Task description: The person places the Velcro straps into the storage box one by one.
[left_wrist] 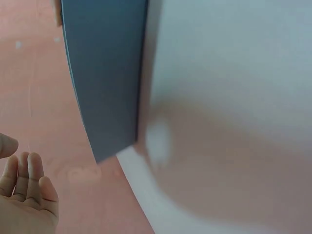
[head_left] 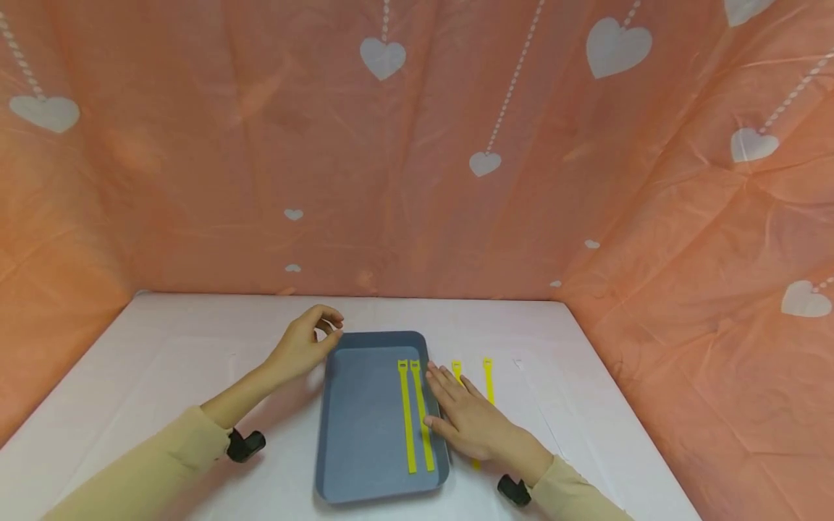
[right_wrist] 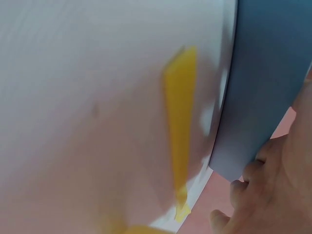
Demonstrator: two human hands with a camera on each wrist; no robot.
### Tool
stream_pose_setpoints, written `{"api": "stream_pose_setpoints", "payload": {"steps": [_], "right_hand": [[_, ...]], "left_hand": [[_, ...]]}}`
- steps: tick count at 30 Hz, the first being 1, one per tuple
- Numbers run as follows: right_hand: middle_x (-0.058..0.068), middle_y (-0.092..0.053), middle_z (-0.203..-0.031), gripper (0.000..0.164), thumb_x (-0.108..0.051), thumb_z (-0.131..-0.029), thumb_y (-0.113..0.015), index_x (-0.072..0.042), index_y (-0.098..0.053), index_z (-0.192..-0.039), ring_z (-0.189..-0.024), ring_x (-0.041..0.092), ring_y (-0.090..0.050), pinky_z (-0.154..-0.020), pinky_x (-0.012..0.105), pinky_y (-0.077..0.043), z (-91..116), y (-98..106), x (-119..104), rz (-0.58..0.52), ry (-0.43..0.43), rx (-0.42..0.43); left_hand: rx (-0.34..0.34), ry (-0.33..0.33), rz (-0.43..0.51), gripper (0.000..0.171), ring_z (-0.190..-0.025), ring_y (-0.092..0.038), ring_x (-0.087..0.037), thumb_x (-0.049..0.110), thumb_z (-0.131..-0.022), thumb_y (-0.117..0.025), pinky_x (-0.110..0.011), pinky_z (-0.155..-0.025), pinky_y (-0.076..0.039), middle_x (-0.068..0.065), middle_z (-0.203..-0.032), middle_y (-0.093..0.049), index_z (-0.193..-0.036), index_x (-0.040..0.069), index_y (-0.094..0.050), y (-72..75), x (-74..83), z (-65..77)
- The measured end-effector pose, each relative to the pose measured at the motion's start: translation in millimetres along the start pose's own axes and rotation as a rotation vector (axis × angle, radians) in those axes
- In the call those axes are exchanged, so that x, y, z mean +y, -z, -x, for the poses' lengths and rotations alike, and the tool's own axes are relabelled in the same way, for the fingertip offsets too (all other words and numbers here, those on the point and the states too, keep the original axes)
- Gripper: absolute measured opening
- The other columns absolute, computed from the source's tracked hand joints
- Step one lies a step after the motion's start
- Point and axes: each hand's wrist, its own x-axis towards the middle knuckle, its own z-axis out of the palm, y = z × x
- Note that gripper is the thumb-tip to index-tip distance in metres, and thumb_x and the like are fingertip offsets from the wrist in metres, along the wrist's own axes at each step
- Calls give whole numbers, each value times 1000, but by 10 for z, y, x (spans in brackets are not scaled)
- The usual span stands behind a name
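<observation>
A grey-blue rectangular tray (head_left: 361,420) lies on the white table. Inside it, along the right side, are two yellow cable straps (head_left: 407,427) with slotted heads, roughly parallel. My left hand (head_left: 301,347) is at the tray's far left corner, fingers loosely bent around nothing; the left wrist view shows its palm and fingertips beside the tray wall (left_wrist: 105,73). My right hand (head_left: 472,416) is over the tray's right rim, fingers extended and holding nothing. Two more yellow straps lie right of the tray: one (head_left: 457,367) partly hidden beneath my right hand, the other (head_left: 489,380) farther right.
The white tabletop (head_left: 215,329) stretches around the tray. Orange curtains (head_left: 417,231) with white hearts enclose the back and sides. A black wrist device (head_left: 246,445) sits at the left cuff and another (head_left: 513,490) at the right cuff.
</observation>
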Motion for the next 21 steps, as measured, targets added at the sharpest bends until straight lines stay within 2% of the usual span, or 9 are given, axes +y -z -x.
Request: {"api": "stream_pose_setpoints", "payload": {"steps": [6,13,21], "right_hand": [[7,-9,-175,75,-51,-111,-38,-4,-21,-165,-160,28,-12,-127,57,-18,2,-19,16,0,2,5],[6,-8,-175,74,-51,-111,-37,-4,-21,-166,-160,29,-12,-127,57,-18,2,-33,19,-8,-2,-5],[6,-8,-175,75,-53,-111,-35,-4,-20,-166,-160,28,-11,-127,56,-16,5,-18,28,-2,4,3]], "left_hand": [[35,39,-46,21,-96,-65,-24,4,-99,-68,-30,-76,-44,-10,-110,-69,-119,1,-64,201,-98,72],[70,82,-109,22,-96,-63,-20,7,-99,-67,-30,-78,-44,-12,-110,-70,-120,1,-64,436,-248,200],[120,114,-171,23,-92,-58,-3,11,-100,-66,-22,-75,-41,-14,-111,-71,-121,0,-64,718,-441,293]]}}
